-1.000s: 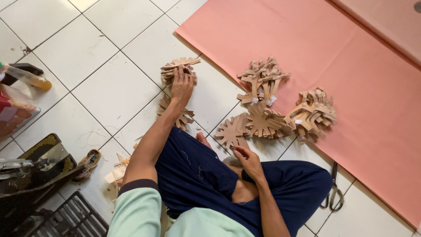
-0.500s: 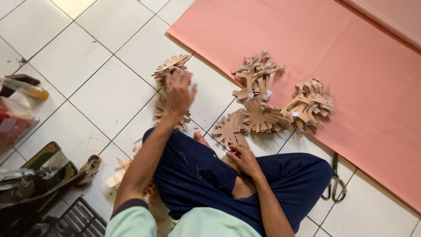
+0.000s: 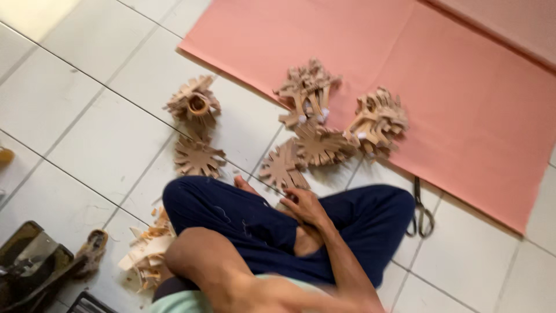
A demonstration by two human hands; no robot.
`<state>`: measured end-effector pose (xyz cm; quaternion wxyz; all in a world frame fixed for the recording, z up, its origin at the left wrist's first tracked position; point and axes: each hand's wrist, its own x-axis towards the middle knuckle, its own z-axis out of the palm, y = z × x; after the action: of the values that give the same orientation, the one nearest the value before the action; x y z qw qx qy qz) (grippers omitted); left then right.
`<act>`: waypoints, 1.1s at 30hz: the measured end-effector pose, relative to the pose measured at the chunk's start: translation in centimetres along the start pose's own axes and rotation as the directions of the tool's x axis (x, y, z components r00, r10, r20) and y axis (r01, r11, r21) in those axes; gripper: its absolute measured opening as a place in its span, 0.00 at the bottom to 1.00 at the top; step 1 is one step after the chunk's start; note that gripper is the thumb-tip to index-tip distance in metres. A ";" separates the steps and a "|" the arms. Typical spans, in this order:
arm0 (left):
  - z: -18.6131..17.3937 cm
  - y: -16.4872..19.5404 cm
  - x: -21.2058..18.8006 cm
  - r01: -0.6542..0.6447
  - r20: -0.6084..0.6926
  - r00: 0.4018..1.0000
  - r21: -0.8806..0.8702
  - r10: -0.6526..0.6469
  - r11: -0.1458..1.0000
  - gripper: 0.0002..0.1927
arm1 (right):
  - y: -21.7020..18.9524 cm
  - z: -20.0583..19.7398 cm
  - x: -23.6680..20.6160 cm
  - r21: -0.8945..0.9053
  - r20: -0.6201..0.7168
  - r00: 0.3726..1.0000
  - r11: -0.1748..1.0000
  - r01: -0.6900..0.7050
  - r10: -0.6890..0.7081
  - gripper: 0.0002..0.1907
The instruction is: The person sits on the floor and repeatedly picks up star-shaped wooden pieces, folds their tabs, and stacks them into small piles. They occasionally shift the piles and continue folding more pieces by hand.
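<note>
Your right hand (image 3: 307, 207) rests open on your crossed legs (image 3: 260, 226), holding nothing; cutouts (image 3: 284, 168) lie within reach. Your left hand seems hidden, so its grip can't be told.

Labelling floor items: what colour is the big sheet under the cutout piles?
Salmon pink, plain, no pattern: the sheet shows best in the head view, the only one.

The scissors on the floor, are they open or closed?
Closed, it seems. The scissors lie flat on the white tile beside the pink sheet, their blades forming one thin line, though the picture is blurry.
</note>
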<state>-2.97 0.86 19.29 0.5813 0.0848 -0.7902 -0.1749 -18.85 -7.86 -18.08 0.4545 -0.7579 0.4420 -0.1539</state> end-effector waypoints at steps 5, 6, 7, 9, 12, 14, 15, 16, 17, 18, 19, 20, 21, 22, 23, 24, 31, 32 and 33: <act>0.7 -9.9 -5.0 0.327 -0.011 0.932 0.459 -0.363 0.826 0.14 | 0.3 0.1 -0.6 0.013 0.031 0.999 0.999 -0.031 0.031 0.23; 0.0 -14.1 -6.5 0.466 -0.076 0.850 0.572 -0.522 0.675 0.14 | 0.2 0.0 -0.6 0.025 0.037 0.999 0.999 -0.037 0.036 0.24; -0.9 -19.0 -7.9 0.557 -0.144 0.743 0.675 -0.654 0.484 0.12 | 0.2 0.0 -0.5 0.038 0.044 0.998 0.999 -0.038 0.037 0.24; -3.3 -25.5 -12.2 0.724 -0.252 0.553 0.617 -0.795 0.308 0.20 | 0.1 0.0 -0.5 0.045 0.015 0.999 0.999 -0.030 0.030 0.23; -3.7 -32.3 -17.3 0.701 -0.340 0.518 0.695 -0.784 0.161 0.12 | -0.2 -0.3 -0.5 0.094 0.001 0.999 0.995 -0.043 0.043 0.22; -2.5 -35.0 -19.0 0.759 -0.331 0.340 0.649 -0.880 0.049 0.09 | -0.3 -0.5 -0.8 0.158 -0.029 0.997 0.985 -0.071 0.077 0.21; -1.7 -35.9 -19.3 0.770 -0.316 0.399 0.624 -0.861 0.128 0.10 | -0.3 -0.6 -0.7 0.198 -0.072 0.993 0.977 -0.076 0.092 0.21; -0.7 -36.6 -19.3 0.775 -0.301 0.456 0.597 -0.837 0.207 0.12 | -0.3 -0.8 -0.5 0.237 -0.116 0.987 0.968 -0.080 0.109 0.21; 0.2 -37.2 -19.3 0.773 -0.289 0.510 0.566 -0.810 0.285 0.13 | -0.3 -0.9 -0.4 0.266 -0.189 0.976 0.963 -0.054 0.107 0.21; 1.4 -37.8 -19.3 0.799 -0.289 0.454 0.551 -0.843 0.242 0.14 | -0.3 -1.1 -0.3 0.292 -0.262 0.959 0.956 -0.029 0.109 0.22; 2.7 -38.3 -19.2 0.820 -0.288 0.399 0.537 -0.870 0.198 0.15 | -0.2 -1.3 0.0 0.314 -0.335 0.936 0.950 0.001 0.110 0.22; 3.6 -38.8 -18.9 0.838 -0.287 0.343 0.523 -0.894 0.154 0.17 | -0.1 -1.7 0.3 0.368 -0.369 0.912 0.929 -0.033 0.178 0.21; 4.2 -39.0 -18.8 0.822 -0.293 0.353 0.551 -0.889 0.146 0.18 | 0.0 -1.9 0.4 0.425 -0.396 0.883 0.903 -0.066 0.251 0.20; 4.9 -39.2 -18.7 0.806 -0.296 0.359 0.577 -0.885 0.134 0.19 | 0.1 -2.1 0.5 0.484 -0.415 0.849 0.869 -0.100 0.329 0.19; 5.5 -39.5 -18.6 0.788 -0.296 0.367 0.603 -0.882 0.125 0.21 | 0.3 -2.3 0.5 0.489 -0.436 0.829 0.866 -0.110 0.351 0.18; 5.8 -39.8 -18.4 0.787 -0.292 0.341 0.608 -0.894 0.102 0.22 | 0.5 -2.5 0.7 0.492 -0.459 0.808 0.863 -0.116 0.370 0.18; 4.7 -41.2 -18.4 0.813 -0.238 0.403 0.536 -0.884 0.226 0.31 | 1.0 -3.0 1.7 0.614 -0.462 0.790 0.788 -0.043 0.403 0.15; 4.5 -40.7 -18.6 0.864 -0.250 0.379 0.441 -0.891 0.244 0.29 | 1.0 -3.4 1.6 0.587 -0.517 0.755 0.809 -0.029 0.402 0.15; 4.3 -39.8 -19.1 0.849 -0.291 0.428 0.455 -0.856 0.270 0.28 | 1.0 -3.9 1.6 0.561 -0.573 0.715 0.828 -0.014 0.401 0.14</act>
<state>-3.88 -28.73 -13.73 0.3407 0.6525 -0.6372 -0.2285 -20.91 -11.50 -17.10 0.4659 -0.4420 0.6022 -0.4742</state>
